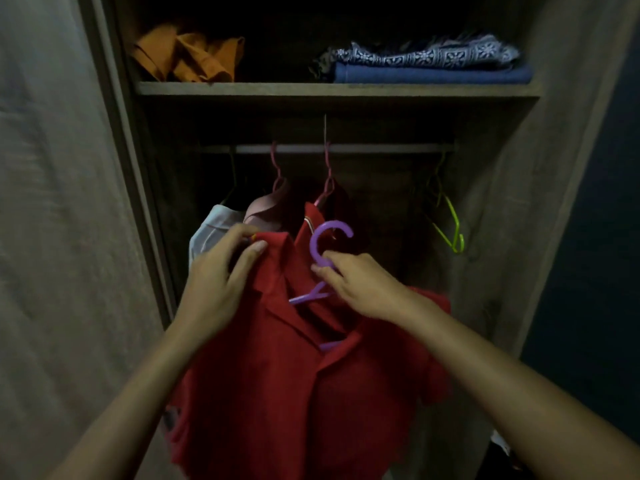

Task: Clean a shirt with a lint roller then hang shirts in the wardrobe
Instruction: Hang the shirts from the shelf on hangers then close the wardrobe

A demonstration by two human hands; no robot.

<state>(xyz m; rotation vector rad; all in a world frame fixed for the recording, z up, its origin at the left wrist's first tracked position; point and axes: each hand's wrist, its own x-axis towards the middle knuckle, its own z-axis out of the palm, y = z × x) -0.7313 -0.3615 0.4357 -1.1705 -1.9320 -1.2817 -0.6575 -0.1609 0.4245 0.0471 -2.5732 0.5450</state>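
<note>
The red shirt (277, 393) is matt woven cloth; its purple hanger (327, 245) looks like smooth, glossy plastic. The wardrobe shelf (311, 89) at the far side shows dull, grainy wood.

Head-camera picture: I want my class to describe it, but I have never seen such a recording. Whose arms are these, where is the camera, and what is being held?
There is no machine here. A person wears a camera on the head, looking forward and down, so both bare arms reach in from below. The left hand pinches the collar of a red short-sleeved shirt. The fingers of the right hand grip the purple plastic hanger inside the shirt. Ahead is an open wardrobe: a pale rail with shirts already hanging and an empty lime-green hanger, and a shelf carrying orange cloth and folded blue fabrics.
</note>
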